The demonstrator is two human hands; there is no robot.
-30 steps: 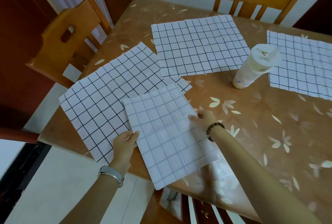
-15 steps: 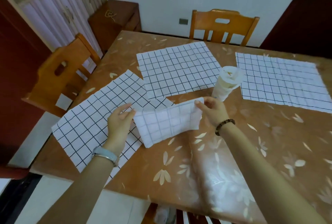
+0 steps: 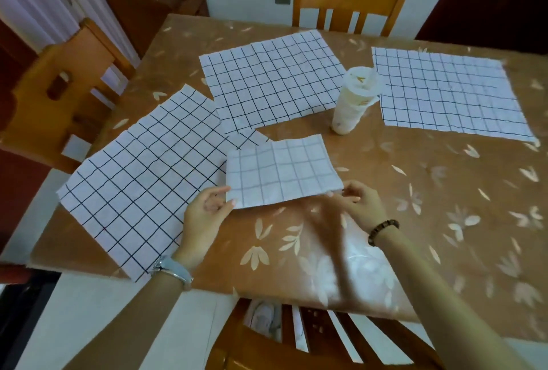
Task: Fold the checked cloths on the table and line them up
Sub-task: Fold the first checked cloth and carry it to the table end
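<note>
The cloth (image 3: 281, 171), open a second ago, was folded in half and laid down. Its near corners were lightly pinched by the left hand (image 3: 207, 212) and right hand (image 3: 358, 203). First fold judged done.

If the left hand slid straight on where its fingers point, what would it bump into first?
Most likely the folded cloth: the left hand holds its near left corner, fingers aimed across it.
</note>
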